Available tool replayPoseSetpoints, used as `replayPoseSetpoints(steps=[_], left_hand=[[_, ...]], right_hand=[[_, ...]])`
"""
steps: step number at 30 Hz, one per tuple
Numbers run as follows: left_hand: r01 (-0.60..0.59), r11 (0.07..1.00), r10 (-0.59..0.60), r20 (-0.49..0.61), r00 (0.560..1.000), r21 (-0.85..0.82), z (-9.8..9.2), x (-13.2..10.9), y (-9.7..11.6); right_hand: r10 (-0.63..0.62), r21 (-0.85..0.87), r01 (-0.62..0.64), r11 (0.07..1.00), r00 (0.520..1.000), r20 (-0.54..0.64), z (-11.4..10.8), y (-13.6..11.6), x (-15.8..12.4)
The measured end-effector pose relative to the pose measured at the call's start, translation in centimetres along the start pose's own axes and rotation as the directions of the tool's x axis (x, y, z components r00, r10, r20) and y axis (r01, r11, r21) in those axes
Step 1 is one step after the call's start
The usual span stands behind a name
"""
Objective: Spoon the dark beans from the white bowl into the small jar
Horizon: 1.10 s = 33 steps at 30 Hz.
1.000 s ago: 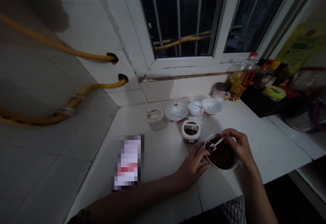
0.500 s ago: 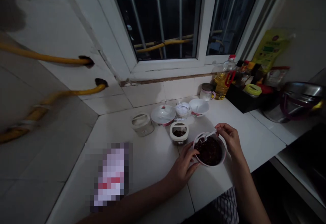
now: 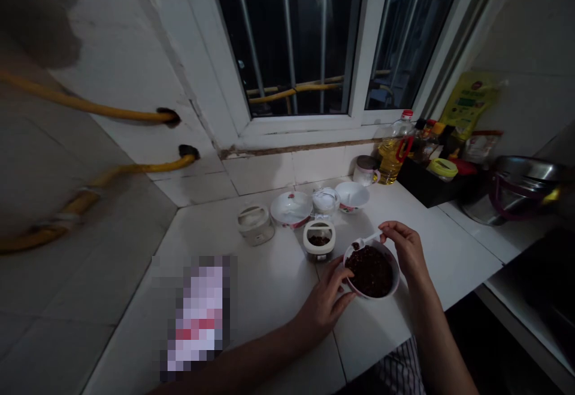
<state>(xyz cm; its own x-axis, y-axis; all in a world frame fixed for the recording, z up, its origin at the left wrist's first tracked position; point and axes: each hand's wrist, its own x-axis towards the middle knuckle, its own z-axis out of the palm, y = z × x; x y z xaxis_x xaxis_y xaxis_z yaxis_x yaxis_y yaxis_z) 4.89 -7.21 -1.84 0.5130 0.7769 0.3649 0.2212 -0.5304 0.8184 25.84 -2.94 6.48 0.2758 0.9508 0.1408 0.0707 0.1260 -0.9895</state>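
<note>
My left hand [image 3: 330,293] grips the near left side of a white bowl [image 3: 396,275], thumb and fingers at its rim. Dark reddish-brown, chunky sauce [image 3: 371,270] fills much of the bowl. Between the fingertips of my right hand [image 3: 404,245] is the handle of a small white spoon [image 3: 367,239]. The spoon's head is over the bowl's far left rim, with a bit of dark stuff on it. Just beyond my left hand stands a square clear jar [image 3: 318,242] with a pale rim and dark contents.
Behind stand a second lidded jar [image 3: 255,225], two white bowls [image 3: 291,208], a small white container [image 3: 326,200] and a lidded mug [image 3: 366,170]. An oil bottle [image 3: 394,152], a black condiment box [image 3: 415,179] and a steel pot [image 3: 507,197] line the right. A blurred-out packet [image 3: 200,317] lies left.
The camera view has shifted slightly, so everything sits a little lower. The spoon's head has moved from over the sauce toward the bowl's far left rim. My left hand keeps its hold.
</note>
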Motion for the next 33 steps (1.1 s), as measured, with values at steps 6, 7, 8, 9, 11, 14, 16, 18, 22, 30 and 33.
replayPoseSetpoints(steps=[6, 7, 8, 9, 11, 14, 16, 18, 22, 30, 33], left_hand=[[0.026, 1.0, -0.026, 0.007, 1.0, -0.002, 0.2, -0.2, -0.4], [0.027, 1.0, -0.027, 0.003, 1.0, -0.003, 0.2, -0.2, -0.4], [0.027, 1.0, -0.027, 0.002, 1.0, -0.005, 0.2, -0.2, -0.4], [0.028, 1.0, -0.028, 0.001, 1.0, -0.007, 0.2, -0.2, -0.4], [0.028, 1.0, -0.028, 0.004, 1.0, -0.012, 0.2, -0.2, -0.2], [0.037, 0.999, -0.037, 0.015, 0.999, -0.01, 0.1, -0.1, 0.0], [0.042, 0.999, -0.042, 0.018, 0.999, -0.004, 0.1, -0.1, 0.0], [0.035, 0.999, -0.035, 0.015, 0.999, -0.002, 0.1, -0.1, -0.1], [0.02, 1.0, -0.02, 0.021, 1.0, 0.007, 0.1, -0.1, -0.2], [-0.011, 1.0, 0.011, -0.011, 1.0, 0.014, 0.1, -0.1, -0.2], [-0.007, 1.0, 0.007, -0.007, 1.0, 0.01, 0.1, -0.2, -0.3]], right_hand=[[-0.203, -0.096, 0.208, 0.973, 0.977, 0.06, 2.8, -2.0, -0.1], [-0.247, -0.123, 0.254, 0.959, 0.967, 0.069, 3.4, -2.1, -0.2], [-0.298, -0.16, 0.308, 0.938, 0.951, 0.083, 4.0, -2.2, -0.3], [-0.354, -0.209, 0.371, 0.905, 0.928, 0.115, 4.6, -2.2, -0.5], [-0.458, -0.293, 0.511, 0.808, 0.858, 0.231, 5.3, -2.1, -0.7], [-0.537, -0.332, 0.657, 0.677, 0.75, 0.387, 5.1, -2.2, -0.9], [-0.569, -0.338, 0.681, 0.65, 0.731, 0.377, 4.2, -2.4, -0.8], [-0.597, -0.357, 0.677, 0.644, 0.736, 0.318, 2.8, -2.6, -0.8], [-0.61, -0.453, 0.679, 0.577, 0.728, 0.314, -0.1, -2.7, -1.1], [-0.535, -0.667, 0.715, 0.21, 0.655, 0.534, -1.5, -2.0, -2.5], [-0.438, -0.629, 0.731, 0.263, 0.672, 0.597, -0.7, -1.8, -3.0]])
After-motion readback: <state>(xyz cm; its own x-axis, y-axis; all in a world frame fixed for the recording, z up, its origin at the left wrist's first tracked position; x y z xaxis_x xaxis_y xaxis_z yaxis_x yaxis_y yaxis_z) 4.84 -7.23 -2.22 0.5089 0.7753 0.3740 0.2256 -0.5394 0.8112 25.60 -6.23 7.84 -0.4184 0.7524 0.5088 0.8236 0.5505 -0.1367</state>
